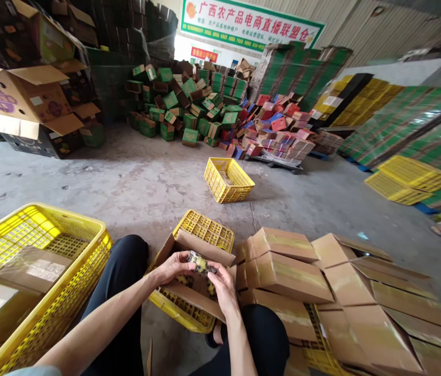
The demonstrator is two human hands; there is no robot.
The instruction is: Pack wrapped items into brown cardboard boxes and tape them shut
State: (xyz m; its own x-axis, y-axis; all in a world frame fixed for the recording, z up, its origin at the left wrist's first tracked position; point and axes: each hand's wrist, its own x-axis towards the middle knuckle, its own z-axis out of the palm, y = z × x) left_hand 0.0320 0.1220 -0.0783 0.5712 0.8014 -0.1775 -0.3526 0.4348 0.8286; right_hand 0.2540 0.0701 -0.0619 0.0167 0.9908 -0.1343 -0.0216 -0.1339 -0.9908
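Observation:
Between both hands, above an open cardboard box point(194, 300), I hold a small yellow-and-black pack in shiny clear plastic point(200, 262). My left hand point(176, 267) pinches its left end with thumb and fingers. At the other end, the fingers of my right hand point(222, 282) are closed on the pack. Inside the box lie more yellow and dark pieces point(186, 280), partly hidden by my hands and the flaps. The box rests on a yellow plastic crate point(208, 230) between my knees.
At left a large yellow crate point(105, 237) holds closed cartons point(40, 269). Stacked cartons point(286, 271) stand close by on the right, beside flattened cardboard point(377, 329). Ahead on the floor sits a smaller yellow crate point(230, 193), with piled green boxes point(190, 137) beyond.

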